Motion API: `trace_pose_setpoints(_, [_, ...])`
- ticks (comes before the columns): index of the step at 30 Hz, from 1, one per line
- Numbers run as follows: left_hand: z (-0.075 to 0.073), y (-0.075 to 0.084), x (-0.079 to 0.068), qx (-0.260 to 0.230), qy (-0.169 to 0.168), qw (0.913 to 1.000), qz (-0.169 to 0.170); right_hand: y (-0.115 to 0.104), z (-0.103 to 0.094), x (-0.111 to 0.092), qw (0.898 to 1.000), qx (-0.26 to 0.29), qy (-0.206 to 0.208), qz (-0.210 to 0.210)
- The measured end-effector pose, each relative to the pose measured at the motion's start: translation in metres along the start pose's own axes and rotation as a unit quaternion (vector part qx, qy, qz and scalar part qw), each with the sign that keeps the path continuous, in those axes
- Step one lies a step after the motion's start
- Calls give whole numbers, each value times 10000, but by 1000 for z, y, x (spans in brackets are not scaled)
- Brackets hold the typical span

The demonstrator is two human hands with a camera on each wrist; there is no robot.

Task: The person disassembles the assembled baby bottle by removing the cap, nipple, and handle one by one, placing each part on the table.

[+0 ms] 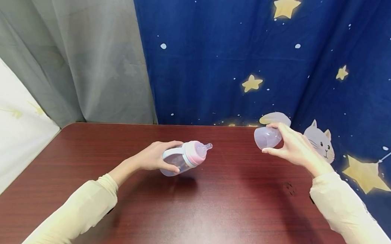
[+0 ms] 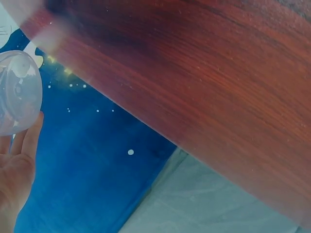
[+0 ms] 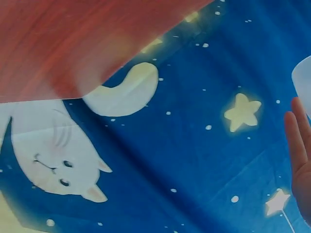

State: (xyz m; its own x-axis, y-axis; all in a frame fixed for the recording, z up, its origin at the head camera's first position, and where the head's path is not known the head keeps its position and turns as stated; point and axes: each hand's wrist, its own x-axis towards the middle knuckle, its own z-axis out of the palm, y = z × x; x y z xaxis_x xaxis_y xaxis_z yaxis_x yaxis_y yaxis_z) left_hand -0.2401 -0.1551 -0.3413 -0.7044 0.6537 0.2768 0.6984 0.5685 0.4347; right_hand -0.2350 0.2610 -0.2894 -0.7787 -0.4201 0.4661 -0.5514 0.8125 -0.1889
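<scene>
A clear baby bottle (image 1: 186, 157) with a pink collar, white handles and a bare teat is held by my left hand (image 1: 153, 156) above the table. It tilts, its teat pointing up to the right; thumb and fingers wrap its body near the handle. The left wrist view catches the rounded, see-through base of the bottle (image 2: 20, 92) at its left edge. Farther right and higher, my right hand (image 1: 291, 144) pinches a translucent domed bottle cap (image 1: 266, 137) between thumb and fingers, well apart from the bottle. Only a sliver of the cap (image 3: 304, 85) appears in the right wrist view.
The dark red wooden table (image 1: 190, 211) spreads beneath both hands. Behind its back edge hang a blue curtain (image 1: 206, 63) printed with stars and a cat, and a grey curtain (image 1: 95, 56) on the left. Small dark marks (image 1: 289, 188) show on the right of the tabletop.
</scene>
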Motion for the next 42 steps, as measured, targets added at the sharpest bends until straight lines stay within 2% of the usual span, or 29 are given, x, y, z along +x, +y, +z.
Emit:
trace_pose_setpoints(7, [7,-1,1,-12,10,10000,17,18,19,-11,9986,-318,-53,-419])
trace_pose_setpoints(15, [10,0,1,-67,14,10000,3,34,44,-28,9967,-396,-506,-497])
trace_pose_setpoints(28, [13,1,0,-38,4,10000,-23,48,67,-47,9890,-319,-1430,194])
trace_pose_setpoints(42, [14,0,0,-29,-53,9999,-98,57,78,-58,9851,-315,-1650,378])
